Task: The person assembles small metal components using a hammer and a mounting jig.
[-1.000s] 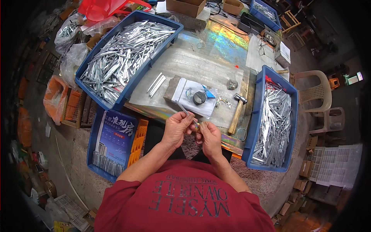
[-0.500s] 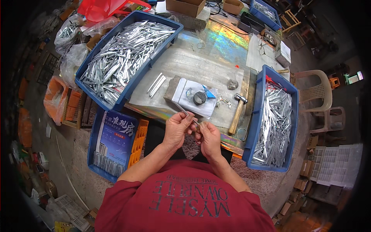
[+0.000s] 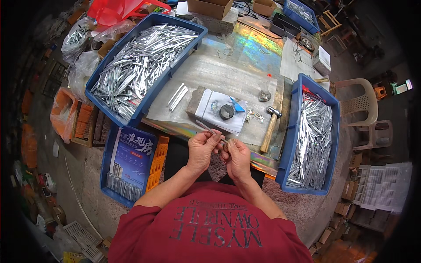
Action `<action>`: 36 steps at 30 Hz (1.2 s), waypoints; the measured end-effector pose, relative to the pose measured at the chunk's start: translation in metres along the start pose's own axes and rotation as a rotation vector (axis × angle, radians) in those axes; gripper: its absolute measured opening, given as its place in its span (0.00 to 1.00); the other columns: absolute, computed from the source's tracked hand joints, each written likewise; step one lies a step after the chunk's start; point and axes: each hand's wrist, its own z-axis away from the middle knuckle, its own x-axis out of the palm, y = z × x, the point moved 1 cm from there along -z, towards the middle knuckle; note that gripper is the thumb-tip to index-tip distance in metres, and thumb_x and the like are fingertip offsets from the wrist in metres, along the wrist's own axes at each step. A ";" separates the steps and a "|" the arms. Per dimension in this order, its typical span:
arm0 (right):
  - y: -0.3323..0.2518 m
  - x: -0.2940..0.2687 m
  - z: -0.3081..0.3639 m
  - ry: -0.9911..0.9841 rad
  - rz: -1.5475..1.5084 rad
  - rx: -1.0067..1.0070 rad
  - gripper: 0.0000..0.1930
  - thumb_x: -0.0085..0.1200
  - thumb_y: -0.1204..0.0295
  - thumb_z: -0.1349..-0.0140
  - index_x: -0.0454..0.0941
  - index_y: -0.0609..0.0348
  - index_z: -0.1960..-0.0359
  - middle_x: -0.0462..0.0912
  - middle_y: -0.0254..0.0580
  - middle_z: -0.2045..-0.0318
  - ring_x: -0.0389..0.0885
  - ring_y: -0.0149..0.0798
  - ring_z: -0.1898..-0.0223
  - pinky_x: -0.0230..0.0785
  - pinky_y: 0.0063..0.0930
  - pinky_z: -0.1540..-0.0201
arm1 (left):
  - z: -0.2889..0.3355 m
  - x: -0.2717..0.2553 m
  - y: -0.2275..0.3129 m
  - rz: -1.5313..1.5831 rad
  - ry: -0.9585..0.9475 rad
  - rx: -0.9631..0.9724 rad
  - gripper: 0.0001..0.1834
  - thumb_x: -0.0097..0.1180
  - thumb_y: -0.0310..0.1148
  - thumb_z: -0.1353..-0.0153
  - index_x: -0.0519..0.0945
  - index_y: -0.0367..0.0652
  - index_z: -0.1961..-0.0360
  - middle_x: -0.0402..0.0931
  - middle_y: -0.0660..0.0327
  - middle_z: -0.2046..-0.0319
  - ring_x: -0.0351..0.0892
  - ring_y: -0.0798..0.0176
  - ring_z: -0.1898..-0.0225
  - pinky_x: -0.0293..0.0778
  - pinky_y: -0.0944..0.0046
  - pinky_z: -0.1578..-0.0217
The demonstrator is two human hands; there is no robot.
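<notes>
My left hand [image 3: 202, 150] pinches a thin silvery metal strip [image 3: 204, 126] near the table's front edge. One end of the strip points up and left past the fingers. My right hand [image 3: 238, 158] is closed at its other end, thumb and fingertips pressed together; anything else inside them is hidden. Just beyond the hands, a stone block [image 3: 196, 101] bears a white paper pad [image 3: 210, 115] with a dark round piece [image 3: 226, 111] and a blue triangular scrap [image 3: 237, 104]. Several loose metal strips [image 3: 177, 97] lie left of the block.
A hammer [image 3: 268, 131] and small metal bits [image 3: 254, 115] lie right of the block. Blue bins full of metal strips stand left [image 3: 91, 97] and right [image 3: 334, 144]. A lower blue bin [image 3: 105, 173] sits at the left. Plastic chairs [image 3: 357, 103] stand far right.
The metal strip has tilted a little, its free end shifting slightly left and down. Both hands stay in nearly the same place, still closed.
</notes>
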 end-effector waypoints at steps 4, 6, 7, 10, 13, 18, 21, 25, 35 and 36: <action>-0.003 0.005 0.001 0.003 -0.066 0.012 0.09 0.43 0.68 0.42 0.65 0.58 0.77 0.67 0.31 0.82 0.62 0.23 0.84 0.55 0.16 0.82 | 0.007 0.004 0.002 -0.217 0.006 0.165 0.06 0.52 0.30 0.48 0.74 0.37 0.71 0.74 0.65 0.77 0.69 0.77 0.79 0.63 0.80 0.81; -0.004 0.008 0.002 0.019 -0.089 0.030 0.09 0.43 0.69 0.42 0.66 0.58 0.77 0.67 0.32 0.82 0.62 0.23 0.84 0.55 0.16 0.82 | 0.007 0.005 0.004 -0.211 0.002 0.162 0.06 0.52 0.30 0.48 0.74 0.37 0.72 0.73 0.65 0.77 0.69 0.77 0.79 0.63 0.80 0.80; -0.005 0.009 0.002 0.031 -0.097 0.048 0.08 0.42 0.69 0.42 0.66 0.58 0.77 0.66 0.31 0.83 0.62 0.23 0.84 0.55 0.15 0.82 | 0.007 0.005 0.005 -0.206 -0.001 0.158 0.06 0.52 0.30 0.48 0.74 0.37 0.72 0.73 0.66 0.78 0.69 0.77 0.79 0.63 0.80 0.80; -0.002 0.005 -0.002 0.027 -0.079 0.046 0.07 0.42 0.70 0.42 0.66 0.58 0.75 0.66 0.30 0.83 0.62 0.22 0.84 0.55 0.14 0.82 | -0.001 0.003 0.004 -0.090 0.029 0.064 0.06 0.53 0.29 0.49 0.74 0.38 0.72 0.72 0.65 0.78 0.68 0.76 0.80 0.62 0.80 0.82; -0.005 0.007 -0.006 0.021 -0.020 0.020 0.07 0.41 0.69 0.42 0.67 0.59 0.70 0.67 0.30 0.83 0.63 0.22 0.84 0.55 0.14 0.82 | -0.012 0.002 0.003 -0.049 0.057 0.057 0.07 0.53 0.30 0.49 0.73 0.38 0.73 0.72 0.65 0.79 0.68 0.76 0.81 0.61 0.80 0.82; -0.004 -0.002 -0.006 -0.001 -0.002 0.003 0.09 0.39 0.68 0.41 0.66 0.59 0.64 0.69 0.32 0.81 0.65 0.23 0.85 0.55 0.13 0.85 | -0.048 0.001 0.009 -0.237 0.070 0.232 0.07 0.52 0.30 0.48 0.74 0.37 0.72 0.69 0.69 0.82 0.64 0.79 0.81 0.60 0.80 0.82; -0.001 -0.009 -0.003 0.016 0.028 0.019 0.09 0.38 0.68 0.40 0.66 0.59 0.64 0.69 0.31 0.81 0.64 0.23 0.85 0.54 0.14 0.87 | -0.069 -0.002 0.005 -0.331 0.055 0.321 0.06 0.52 0.28 0.48 0.75 0.36 0.71 0.69 0.70 0.81 0.63 0.79 0.80 0.60 0.79 0.80; -0.002 -0.016 -0.001 0.024 0.022 0.026 0.08 0.38 0.69 0.41 0.66 0.58 0.66 0.68 0.31 0.82 0.64 0.23 0.86 0.53 0.14 0.87 | -0.075 0.001 0.009 -0.452 0.051 0.327 0.05 0.52 0.28 0.49 0.75 0.36 0.72 0.68 0.70 0.82 0.63 0.78 0.80 0.61 0.78 0.79; 0.003 -0.022 -0.001 0.042 0.042 0.007 0.07 0.39 0.69 0.41 0.67 0.59 0.68 0.68 0.31 0.83 0.63 0.23 0.86 0.53 0.14 0.86 | -0.077 0.005 0.007 -0.539 0.057 0.392 0.06 0.53 0.28 0.49 0.75 0.35 0.74 0.67 0.70 0.84 0.63 0.77 0.80 0.61 0.77 0.79; 0.002 -0.021 -0.001 0.041 0.042 0.007 0.07 0.39 0.69 0.41 0.67 0.59 0.68 0.68 0.31 0.83 0.63 0.23 0.86 0.53 0.14 0.86 | -0.076 0.005 0.008 -0.551 0.051 0.396 0.06 0.53 0.28 0.49 0.75 0.35 0.73 0.67 0.70 0.84 0.63 0.77 0.80 0.61 0.77 0.79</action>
